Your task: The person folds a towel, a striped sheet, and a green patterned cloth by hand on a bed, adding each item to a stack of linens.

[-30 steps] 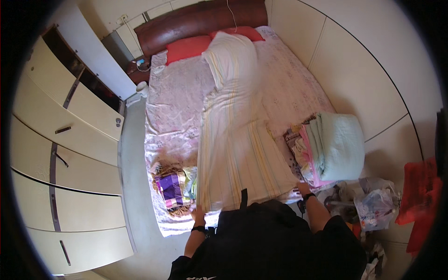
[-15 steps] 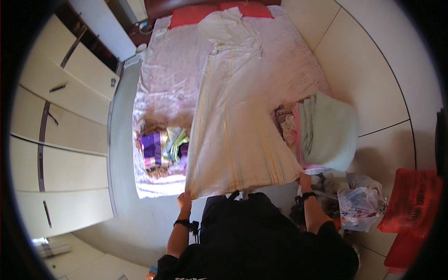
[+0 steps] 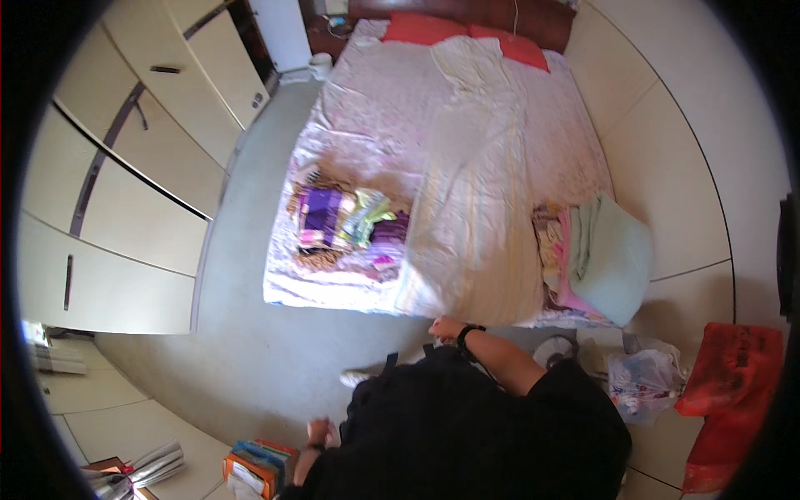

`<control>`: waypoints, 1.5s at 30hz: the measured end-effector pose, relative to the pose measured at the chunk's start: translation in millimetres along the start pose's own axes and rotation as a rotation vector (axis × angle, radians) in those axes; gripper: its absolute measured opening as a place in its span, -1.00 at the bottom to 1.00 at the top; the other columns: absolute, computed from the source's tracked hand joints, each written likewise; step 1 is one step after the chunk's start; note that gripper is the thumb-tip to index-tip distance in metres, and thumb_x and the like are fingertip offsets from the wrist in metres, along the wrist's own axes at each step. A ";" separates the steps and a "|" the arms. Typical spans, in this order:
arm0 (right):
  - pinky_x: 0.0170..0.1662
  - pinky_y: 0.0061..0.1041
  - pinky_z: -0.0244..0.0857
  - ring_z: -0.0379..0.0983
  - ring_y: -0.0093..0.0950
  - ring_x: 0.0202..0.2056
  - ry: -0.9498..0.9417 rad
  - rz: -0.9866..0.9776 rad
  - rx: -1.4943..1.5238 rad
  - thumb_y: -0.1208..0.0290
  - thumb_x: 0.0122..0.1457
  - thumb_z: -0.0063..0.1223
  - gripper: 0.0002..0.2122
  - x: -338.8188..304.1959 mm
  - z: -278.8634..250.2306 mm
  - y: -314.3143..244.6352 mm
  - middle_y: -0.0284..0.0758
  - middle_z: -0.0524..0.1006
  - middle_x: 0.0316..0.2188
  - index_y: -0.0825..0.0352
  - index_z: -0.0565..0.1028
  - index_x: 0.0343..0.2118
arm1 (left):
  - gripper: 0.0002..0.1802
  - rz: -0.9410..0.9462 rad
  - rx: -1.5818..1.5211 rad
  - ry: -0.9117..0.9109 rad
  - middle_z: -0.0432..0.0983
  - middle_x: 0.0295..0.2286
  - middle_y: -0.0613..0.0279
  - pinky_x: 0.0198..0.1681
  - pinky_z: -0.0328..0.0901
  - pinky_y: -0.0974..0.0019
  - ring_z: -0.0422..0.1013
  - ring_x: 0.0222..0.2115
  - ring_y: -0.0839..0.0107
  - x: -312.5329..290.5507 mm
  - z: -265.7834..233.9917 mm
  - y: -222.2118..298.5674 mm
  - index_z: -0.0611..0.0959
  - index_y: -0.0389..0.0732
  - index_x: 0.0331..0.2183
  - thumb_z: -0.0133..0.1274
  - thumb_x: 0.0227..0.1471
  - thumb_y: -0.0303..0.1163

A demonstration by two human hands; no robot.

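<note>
A long cream sheet [image 3: 475, 192] with pale yellow stripes runs up the middle of the bed, wrinkled, its far end bunched by the red pillows. My right hand [image 3: 447, 328] is at the sheet's near edge, at the foot of the bed. Its fingers look curled, but whether they grip the cloth is hidden. Down at the lower left, away from the bed, my left hand [image 3: 319, 430] hangs over the floor near a stack of books. It is small and blurred, and no cloth shows in it.
Folded clothes [image 3: 329, 221] lie left of the sheet on the bed [image 3: 358, 125]; a folded pale green blanket [image 3: 612, 258] sits on the right. Cabinets [image 3: 108, 275] line the left side. Books [image 3: 254, 467], a plastic bag [image 3: 642, 383] and red bags [image 3: 737, 367] stand nearby.
My left hand has let go of the sheet's corner and dropped down left. My right hand has moved left along the sheet's near edge. The sheet lies lower and looser, and the view has shifted.
</note>
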State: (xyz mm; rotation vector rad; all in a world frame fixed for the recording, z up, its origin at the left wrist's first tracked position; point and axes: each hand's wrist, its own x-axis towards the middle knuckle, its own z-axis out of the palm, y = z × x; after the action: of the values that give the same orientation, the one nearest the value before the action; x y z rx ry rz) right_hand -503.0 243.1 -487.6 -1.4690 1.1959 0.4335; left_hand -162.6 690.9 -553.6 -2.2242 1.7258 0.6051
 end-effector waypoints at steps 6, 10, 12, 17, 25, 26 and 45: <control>-0.59 -0.47 0.28 0.41 -0.47 -0.69 0.037 -0.174 -0.240 0.22 -0.10 -0.14 -0.73 67.6 100.9 -145.4 -0.31 0.46 -0.77 0.31 0.47 -0.70 | -0.83 -0.355 -0.608 -0.286 0.46 -0.47 0.19 -0.48 0.21 0.15 0.38 -0.50 0.22 -168.1 77.6 -54.1 0.52 -0.16 -0.46 -0.09 -0.13 -0.30; -0.56 -0.47 0.29 0.41 -0.43 -0.66 -0.089 -0.168 -0.226 0.30 -0.14 -0.12 -0.79 66.1 178.1 -269.6 -0.31 0.47 -0.72 0.33 0.49 -0.62 | -0.80 -0.583 -0.959 -0.181 0.47 -0.51 0.17 -0.56 0.21 0.26 0.39 -0.57 0.29 -161.2 77.4 -82.5 0.50 -0.23 -0.43 -0.09 -0.11 -0.33; -0.63 -0.58 0.23 0.35 -0.56 -0.70 -0.170 -0.237 -0.298 0.30 -0.07 -0.07 -0.80 85.7 190.6 -312.4 -0.37 0.46 -0.67 0.35 0.44 -0.50 | -0.79 -0.807 -1.417 -0.144 0.47 -0.53 0.16 -0.60 0.21 0.31 0.39 -0.61 0.33 -115.0 63.7 -106.6 0.48 -0.27 -0.41 -0.09 -0.10 -0.34; -0.63 -0.58 0.24 0.40 -0.56 -0.66 -0.248 -0.263 -0.447 0.30 -0.04 -0.12 -0.80 146.2 233.0 -399.3 -0.38 0.49 -0.62 0.32 0.45 -0.45 | -0.74 -0.977 -1.911 0.000 0.49 -0.56 0.14 -0.67 0.22 0.43 0.41 -0.66 0.41 -34.3 -36.6 -170.9 0.47 -0.36 -0.37 -0.07 -0.08 -0.35; -0.35 -0.28 0.26 0.44 -0.46 -0.40 -0.276 -0.016 -0.688 0.23 -0.01 -0.18 -0.73 250.9 271.1 -495.0 -0.21 0.50 -0.55 0.32 0.50 -0.53 | -0.72 -1.055 -1.785 0.114 0.50 -0.48 0.03 -0.55 0.34 0.30 0.44 -0.58 0.35 19.2 19.7 -356.8 0.52 -0.33 -0.41 -0.06 -0.07 -0.28; -0.39 -0.31 0.27 0.43 -0.43 -0.47 -0.333 -0.049 -0.750 0.24 -0.05 -0.14 -0.75 287.5 273.6 -491.4 -0.23 0.49 -0.59 0.31 0.51 -0.55 | -0.59 -0.806 -1.410 0.146 0.51 -0.49 0.05 -0.46 0.27 0.17 0.35 -0.57 0.28 25.1 -18.9 -367.3 0.57 -0.31 -0.41 -0.14 -0.09 -0.13; -0.17 -0.20 0.25 0.40 -0.10 -0.29 0.112 -0.101 -0.472 0.14 -0.07 -0.19 -0.61 474.1 118.6 -789.9 -0.05 0.48 -0.36 0.40 0.50 -0.41 | -0.65 -0.072 -0.503 -0.247 0.50 -0.54 0.03 -0.46 0.31 0.14 0.44 -0.48 0.15 400.8 -206.1 -755.9 0.57 -0.23 -0.54 -0.11 -0.10 -0.14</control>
State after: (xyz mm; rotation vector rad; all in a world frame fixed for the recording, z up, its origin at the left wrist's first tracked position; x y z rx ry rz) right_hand 400.1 25.9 -495.2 -1.9708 1.1467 0.5982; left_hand 683.2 452.0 -598.4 -2.3763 1.4803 1.3574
